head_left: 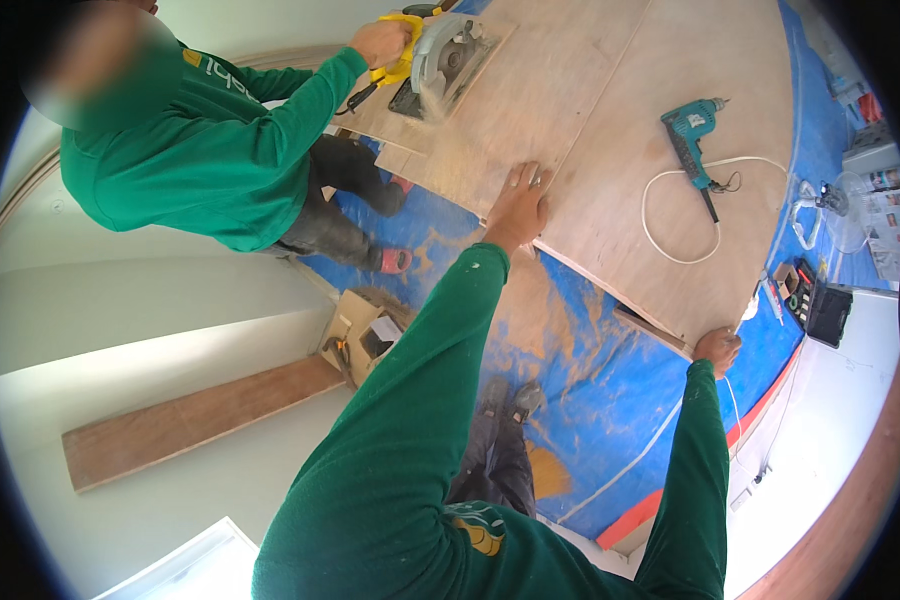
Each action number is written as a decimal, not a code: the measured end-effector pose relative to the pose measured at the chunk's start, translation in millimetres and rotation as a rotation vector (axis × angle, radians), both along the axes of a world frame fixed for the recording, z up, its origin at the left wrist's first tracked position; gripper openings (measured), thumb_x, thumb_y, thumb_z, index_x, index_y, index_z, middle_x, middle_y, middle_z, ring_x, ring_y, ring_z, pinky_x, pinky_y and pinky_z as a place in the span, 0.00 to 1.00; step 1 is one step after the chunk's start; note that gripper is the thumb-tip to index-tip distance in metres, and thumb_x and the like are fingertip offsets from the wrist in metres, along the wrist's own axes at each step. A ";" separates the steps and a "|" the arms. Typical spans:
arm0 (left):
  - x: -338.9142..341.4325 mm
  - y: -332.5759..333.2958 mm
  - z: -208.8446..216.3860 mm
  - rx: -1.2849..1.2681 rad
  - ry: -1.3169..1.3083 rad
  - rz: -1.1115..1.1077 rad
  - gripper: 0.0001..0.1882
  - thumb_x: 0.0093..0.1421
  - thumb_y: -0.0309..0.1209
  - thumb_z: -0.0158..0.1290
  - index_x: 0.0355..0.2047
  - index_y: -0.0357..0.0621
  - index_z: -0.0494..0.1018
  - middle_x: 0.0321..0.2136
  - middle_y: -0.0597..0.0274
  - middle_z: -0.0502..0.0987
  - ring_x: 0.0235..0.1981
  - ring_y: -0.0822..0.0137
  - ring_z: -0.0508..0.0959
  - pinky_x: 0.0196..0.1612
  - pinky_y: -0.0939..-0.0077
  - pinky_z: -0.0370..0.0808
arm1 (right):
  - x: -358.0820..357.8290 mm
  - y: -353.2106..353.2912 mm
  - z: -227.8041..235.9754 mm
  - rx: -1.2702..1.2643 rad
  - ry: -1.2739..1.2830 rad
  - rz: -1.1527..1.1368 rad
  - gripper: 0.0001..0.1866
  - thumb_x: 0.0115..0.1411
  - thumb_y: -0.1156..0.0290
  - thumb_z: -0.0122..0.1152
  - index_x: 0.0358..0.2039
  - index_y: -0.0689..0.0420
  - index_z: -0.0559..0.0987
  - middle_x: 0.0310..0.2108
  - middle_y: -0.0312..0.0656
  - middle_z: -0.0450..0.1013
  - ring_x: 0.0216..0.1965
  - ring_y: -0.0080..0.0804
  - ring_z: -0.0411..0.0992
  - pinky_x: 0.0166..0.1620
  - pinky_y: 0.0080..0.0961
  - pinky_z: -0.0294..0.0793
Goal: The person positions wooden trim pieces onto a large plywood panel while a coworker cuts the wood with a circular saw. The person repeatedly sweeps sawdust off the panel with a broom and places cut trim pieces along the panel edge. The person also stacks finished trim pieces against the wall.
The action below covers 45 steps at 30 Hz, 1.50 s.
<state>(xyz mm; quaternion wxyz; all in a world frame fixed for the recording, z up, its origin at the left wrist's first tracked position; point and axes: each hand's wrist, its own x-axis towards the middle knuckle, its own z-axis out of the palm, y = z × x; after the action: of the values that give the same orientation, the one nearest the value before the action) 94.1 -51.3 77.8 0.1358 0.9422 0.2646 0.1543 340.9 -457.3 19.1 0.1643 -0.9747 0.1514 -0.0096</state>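
Note:
A large plywood sheet (610,180) lies before me, with a straight seam running across it. My left hand (518,207) rests on its near edge beside the seam, fingers stretched out on the wood. At the near right corner, my right hand (718,350) is closed around the sheet's edge. A teal corded drill (688,140) lies on the sheet with its white cable (660,245) looped. Farther left, a co-worker's hand (382,43) holds a yellow and grey circular saw (442,60) on the wood, and sawdust (438,105) lies around it.
A blue tarp (590,370) dusted with sawdust covers the floor. The co-worker in a green sweater (210,150) stands at the left. A cardboard box (355,325) and a long wooden board (200,415) are on the left. A black tool case (825,310) lies at the right.

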 end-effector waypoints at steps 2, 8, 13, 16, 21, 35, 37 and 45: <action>-1.5 -2.2 -1.2 0.005 -0.006 0.003 0.29 0.63 0.32 0.51 0.64 0.40 0.66 0.64 0.39 0.62 0.67 0.38 0.60 0.71 0.52 0.61 | -1.5 -4.4 1.0 0.016 0.000 0.031 0.31 0.69 0.43 0.40 0.59 0.52 0.74 0.56 0.54 0.75 0.57 0.60 0.73 0.58 0.59 0.71; -16.3 -18.3 -9.4 -0.104 -0.110 0.016 0.29 0.61 0.29 0.51 0.64 0.37 0.68 0.66 0.37 0.63 0.68 0.38 0.60 0.70 0.49 0.62 | -14.6 -16.8 -1.5 -0.053 0.001 0.020 0.27 0.70 0.49 0.45 0.62 0.52 0.70 0.53 0.54 0.75 0.54 0.58 0.74 0.52 0.59 0.75; -36.7 -52.2 -9.3 0.026 -0.074 -0.012 0.29 0.62 0.30 0.53 0.64 0.36 0.67 0.65 0.37 0.62 0.68 0.37 0.58 0.71 0.48 0.60 | -29.7 -44.4 2.7 0.036 -0.003 0.032 0.29 0.68 0.52 0.50 0.65 0.54 0.67 0.58 0.50 0.71 0.57 0.56 0.71 0.54 0.57 0.75; -39.4 -71.8 -10.3 0.065 -0.088 -0.015 0.30 0.61 0.30 0.53 0.64 0.36 0.67 0.65 0.38 0.62 0.68 0.36 0.58 0.71 0.48 0.60 | -33.0 -63.6 10.2 0.089 -0.047 0.004 0.33 0.66 0.53 0.52 0.68 0.54 0.65 0.60 0.52 0.69 0.62 0.56 0.67 0.62 0.57 0.67; -40.2 -93.0 -25.5 0.000 -0.144 -0.017 0.29 0.60 0.28 0.53 0.62 0.33 0.67 0.65 0.38 0.62 0.67 0.36 0.60 0.70 0.47 0.61 | -69.6 -59.7 17.4 0.226 -0.472 0.325 0.39 0.61 0.62 0.61 0.71 0.57 0.62 0.66 0.57 0.64 0.69 0.57 0.58 0.71 0.56 0.50; -30.4 -76.9 -36.5 -0.067 -0.162 -0.058 0.25 0.61 0.30 0.55 0.57 0.30 0.69 0.60 0.38 0.66 0.64 0.37 0.63 0.67 0.44 0.62 | -209.8 203.5 64.0 0.664 -0.040 0.939 0.29 0.58 0.72 0.63 0.61 0.59 0.72 0.59 0.55 0.70 0.61 0.57 0.67 0.62 0.49 0.68; -27.2 -70.2 -44.7 -0.191 -0.190 0.042 0.23 0.60 0.33 0.57 0.52 0.30 0.73 0.56 0.39 0.70 0.60 0.37 0.67 0.66 0.45 0.61 | -207.7 224.8 58.1 0.617 -0.055 0.935 0.28 0.59 0.69 0.61 0.60 0.59 0.73 0.58 0.55 0.70 0.60 0.56 0.67 0.60 0.51 0.69; -4.4 -53.0 -63.4 0.421 0.405 -0.158 0.27 0.65 0.35 0.51 0.62 0.36 0.67 0.61 0.39 0.67 0.65 0.37 0.61 0.70 0.50 0.58 | -201.2 283.8 56.9 0.471 -0.307 1.153 0.23 0.63 0.63 0.57 0.57 0.59 0.75 0.58 0.53 0.71 0.61 0.57 0.66 0.61 0.55 0.66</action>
<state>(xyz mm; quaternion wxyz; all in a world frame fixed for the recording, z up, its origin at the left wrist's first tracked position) 89.7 -104.4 14.4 -0.1063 0.9789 0.1744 0.0038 139.7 -173.6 76.0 0.3726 -0.8248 -0.4245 -0.0257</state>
